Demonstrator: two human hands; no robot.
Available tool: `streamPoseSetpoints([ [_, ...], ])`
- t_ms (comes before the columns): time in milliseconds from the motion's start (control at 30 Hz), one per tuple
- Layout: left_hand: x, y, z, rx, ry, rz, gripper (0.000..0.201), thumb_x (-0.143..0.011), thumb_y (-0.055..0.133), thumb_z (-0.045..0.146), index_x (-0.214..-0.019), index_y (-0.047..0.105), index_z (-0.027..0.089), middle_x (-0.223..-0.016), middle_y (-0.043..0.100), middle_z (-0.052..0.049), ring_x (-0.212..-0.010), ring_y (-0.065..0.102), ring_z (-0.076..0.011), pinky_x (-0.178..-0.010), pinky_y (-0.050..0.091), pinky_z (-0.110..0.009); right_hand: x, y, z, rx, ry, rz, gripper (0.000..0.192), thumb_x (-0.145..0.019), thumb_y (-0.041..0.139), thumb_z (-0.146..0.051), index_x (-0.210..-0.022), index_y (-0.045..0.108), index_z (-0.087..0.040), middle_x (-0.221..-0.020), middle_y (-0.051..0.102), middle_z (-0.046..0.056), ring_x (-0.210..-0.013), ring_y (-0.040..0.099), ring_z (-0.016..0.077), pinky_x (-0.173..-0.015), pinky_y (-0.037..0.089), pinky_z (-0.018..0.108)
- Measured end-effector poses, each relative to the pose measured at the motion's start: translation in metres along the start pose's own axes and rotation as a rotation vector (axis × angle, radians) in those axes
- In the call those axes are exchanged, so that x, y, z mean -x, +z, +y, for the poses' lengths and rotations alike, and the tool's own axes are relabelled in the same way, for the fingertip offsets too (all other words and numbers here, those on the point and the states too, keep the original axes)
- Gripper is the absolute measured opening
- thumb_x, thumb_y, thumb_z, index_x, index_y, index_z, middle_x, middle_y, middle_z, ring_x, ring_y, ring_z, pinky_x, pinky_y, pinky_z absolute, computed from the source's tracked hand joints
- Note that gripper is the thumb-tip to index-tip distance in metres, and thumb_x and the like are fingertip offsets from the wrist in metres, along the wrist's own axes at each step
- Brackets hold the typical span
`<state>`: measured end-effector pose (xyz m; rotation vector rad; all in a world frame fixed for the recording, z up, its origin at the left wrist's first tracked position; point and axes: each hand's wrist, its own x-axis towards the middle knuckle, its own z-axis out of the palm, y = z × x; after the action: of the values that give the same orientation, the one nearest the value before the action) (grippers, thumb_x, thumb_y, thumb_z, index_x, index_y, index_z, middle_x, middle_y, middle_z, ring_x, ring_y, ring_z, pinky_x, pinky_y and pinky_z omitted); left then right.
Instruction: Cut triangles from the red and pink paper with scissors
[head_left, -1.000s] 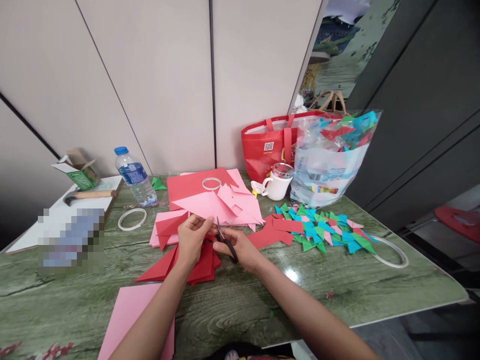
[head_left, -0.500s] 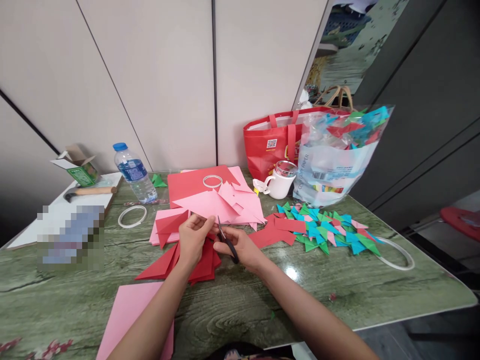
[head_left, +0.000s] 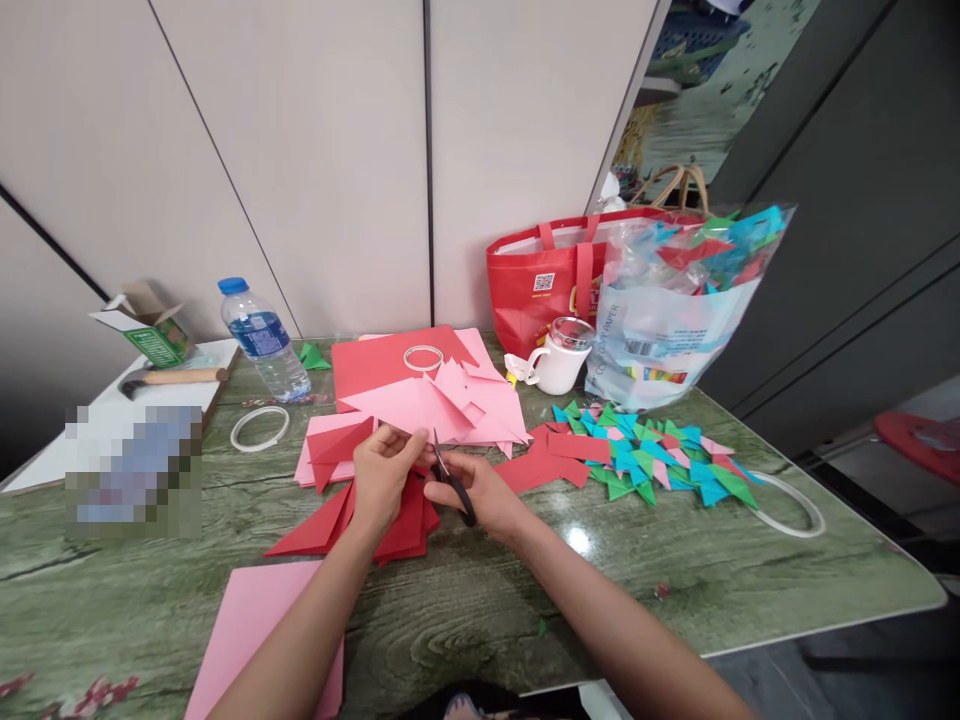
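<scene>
My right hand is closed round a pair of scissors with black handles, blades pointing up and away. Close beside the blades, my left hand is closed in a pinch, its fingertips nearly meeting those of the right. What the pinch holds is hidden or too small to name. Just beyond both hands lie pink paper pieces, some folded and pointed, over a red sheet. Beneath my hands is a loose pile of red paper pieces. More red strips lie right of the scissors.
Folded blue, green and pink paper triangles spread at the right by a tape roll. Behind stand a white mug, a red bag and a plastic bag. At left are a water bottle and a hammer.
The view has shifted slightly, so things on the table sit a little further left and higher. Both hands keep nearly the same pose, scissors still in the right.
</scene>
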<state>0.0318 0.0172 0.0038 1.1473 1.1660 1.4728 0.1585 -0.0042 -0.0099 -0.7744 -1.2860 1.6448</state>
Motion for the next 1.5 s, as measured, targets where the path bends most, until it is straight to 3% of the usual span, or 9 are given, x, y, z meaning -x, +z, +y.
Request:
streamPoseSetpoints([
  [333,0.0,-0.001,0.0,0.037,-0.01,-0.02,0.016,-0.064,0.07,0.027,-0.066,0.061,0.014,-0.058,0.065,-0.002,-0.049,0.06,-0.0143,-0.051,0.049,-0.025,0.0,-0.002,0.008,0.014,0.007,0.03,0.04,-0.062,0.074,-0.038,-0.093,0.062,-0.015,-0.076,0.052,0.0,-0.07,0.045,0.0116,-0.068,0.038,0.026],
  [500,0.0,-0.001,0.001,0.024,-0.028,-0.015,0.017,-0.064,0.07,0.027,-0.066,0.06,0.013,-0.059,0.065,-0.002,-0.048,0.06,-0.0136,-0.051,0.05,-0.025,0.0,-0.003,0.014,0.025,0.017,0.033,0.043,-0.063,0.073,-0.04,-0.096,0.061,-0.015,-0.076,0.052,0.0,-0.068,0.044,0.0116,-0.061,0.036,0.024],
  [800,0.001,-0.001,0.001,0.068,0.006,-0.044,0.014,-0.067,0.068,0.025,-0.069,0.061,0.013,-0.061,0.064,0.0,-0.051,0.06,-0.0123,-0.052,0.049,-0.024,0.001,-0.001,0.009,0.025,0.035,0.058,0.042,-0.058,0.075,-0.042,-0.087,0.062,-0.014,-0.069,0.05,-0.001,-0.064,0.045,0.0117,-0.06,0.035,0.025],
  [1167,0.001,-0.001,0.0,0.083,0.018,-0.044,0.014,-0.068,0.068,0.023,-0.073,0.062,0.012,-0.061,0.064,0.0,-0.051,0.059,-0.0118,-0.052,0.049,-0.024,0.001,0.001,0.006,0.048,0.026,0.1,0.033,-0.057,0.075,-0.04,-0.068,0.059,-0.014,-0.06,0.041,-0.003,-0.056,0.034,0.0082,-0.053,0.027,0.024],
  [1500,0.001,-0.002,0.0,0.108,0.003,-0.045,0.016,-0.067,0.068,0.023,-0.075,0.061,0.011,-0.063,0.063,-0.001,-0.051,0.059,-0.0114,-0.052,0.048,-0.024,0.001,0.001,0.005,0.097,-0.008,0.079,0.032,-0.061,0.073,-0.043,-0.067,0.058,-0.014,-0.056,0.041,-0.004,-0.055,0.033,0.0088,-0.052,0.024,0.025],
])
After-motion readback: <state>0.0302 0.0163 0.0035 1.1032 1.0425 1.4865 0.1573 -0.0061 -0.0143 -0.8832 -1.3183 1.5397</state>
